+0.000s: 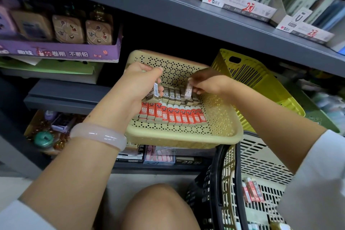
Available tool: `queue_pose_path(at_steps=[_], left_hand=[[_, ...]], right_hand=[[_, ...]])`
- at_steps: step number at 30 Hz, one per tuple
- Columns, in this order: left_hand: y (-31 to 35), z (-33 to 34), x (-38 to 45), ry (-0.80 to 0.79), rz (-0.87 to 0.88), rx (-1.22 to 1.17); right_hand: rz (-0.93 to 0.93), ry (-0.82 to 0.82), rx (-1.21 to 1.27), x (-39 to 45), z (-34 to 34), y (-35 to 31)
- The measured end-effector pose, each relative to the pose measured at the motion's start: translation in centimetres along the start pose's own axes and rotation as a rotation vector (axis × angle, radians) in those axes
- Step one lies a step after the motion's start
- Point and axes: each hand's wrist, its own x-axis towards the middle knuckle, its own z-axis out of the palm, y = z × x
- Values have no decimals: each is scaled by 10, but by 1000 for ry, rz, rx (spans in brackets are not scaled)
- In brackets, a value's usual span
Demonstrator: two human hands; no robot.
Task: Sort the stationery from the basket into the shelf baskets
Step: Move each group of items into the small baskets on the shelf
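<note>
1. The left hand [143,82] grips spare erasers [154,92]; the right hand [207,83] pinches one eraser [188,92] over the beige tray [220,117].
2. Lowered crooked, it could topple the standing row [174,96].
3. The left hand's bunch may slip.

Both arms reach in toward 12 o'clock. Left hand [142,80] is curled tight, fingers pinching something small (bangle on that wrist), right hand [206,82] at its 3 o'clock pinching too.
</note>
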Motion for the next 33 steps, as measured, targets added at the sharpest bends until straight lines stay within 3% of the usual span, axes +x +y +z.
queue_pose_path(at_steps=[4,10,16,20,24,33], left_hand=[[0,0,-1,-7,2,-15],[0,-2,0,-2,-6,-33],[1,-7,1,-6,7,-46],[1,-7,1,-13,8,-40],[-3,-8,3,12,27,38],[-2,-6,1,-7,22,11]], right_hand=[[-21,228,-413,10,-12,-7],[142,80,-555,27,2,0],[119,84,-615,33,6,5],[18,-101,-773,30,-1,10],[-12,-244,-714,24,2,15],[-71,-176,-713,23,14,20]])
